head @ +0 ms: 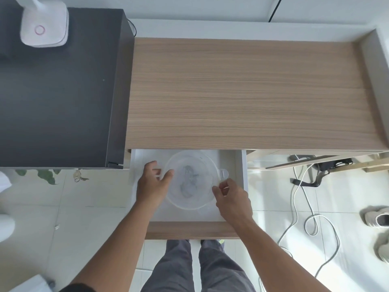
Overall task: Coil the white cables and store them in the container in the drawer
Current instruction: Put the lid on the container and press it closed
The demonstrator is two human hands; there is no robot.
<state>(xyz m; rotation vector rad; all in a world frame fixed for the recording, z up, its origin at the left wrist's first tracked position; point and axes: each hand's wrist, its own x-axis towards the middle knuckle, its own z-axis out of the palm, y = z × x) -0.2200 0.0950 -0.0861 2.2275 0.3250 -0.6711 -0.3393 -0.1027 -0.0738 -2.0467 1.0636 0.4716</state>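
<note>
A round clear plastic container [190,202] with a translucent lid sits in the open white drawer [240,165] below the wooden desk. Through the lid a greyish bundle, likely the coiled cables [188,182], shows dimly. My left hand [152,182] rests at the container's left rim, fingers pinching a lid tab. At the right rim my right hand [231,199] pinches the lid's edge just below the right tab [223,172]. Both hands touch the lid.
The wooden desktop [242,91] lies bare above the drawer. A dark cabinet [59,91] with a white lamp base [44,26] stands at the left. White cords [311,222] and shoes [376,218] lie on the tiled floor at the right. Keys [78,175] hang at the cabinet's front.
</note>
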